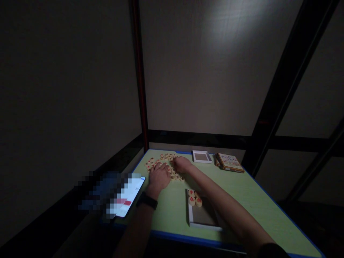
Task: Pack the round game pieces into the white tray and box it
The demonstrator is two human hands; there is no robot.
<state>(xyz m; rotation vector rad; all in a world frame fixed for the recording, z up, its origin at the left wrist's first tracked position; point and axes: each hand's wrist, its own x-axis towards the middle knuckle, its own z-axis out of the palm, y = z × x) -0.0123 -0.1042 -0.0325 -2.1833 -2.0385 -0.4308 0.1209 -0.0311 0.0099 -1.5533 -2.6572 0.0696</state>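
Observation:
Many round, pale Chinese chess pieces [176, 177] with red or dark characters lie loosely together on the far left of the green table. Over their near side my left hand [159, 177] rests with fingers stretched and apart, touching several of them; a dark watch band circles that wrist. My right hand [182, 165] reaches across to the same pile, fingers curled together at its right side. Whatever sits between those fingertips is hidden. Below my right forearm, a shallow white box tray [190, 215] holds several red-marked pieces in its far left corner.
Another shallow white tray [201, 157] stands at the table's back edge. Right of it lies a printed box [230, 162]. A lit phone [130, 197] is at the left edge. The green table [172, 218] has a blue rim; dark walls rise behind and left.

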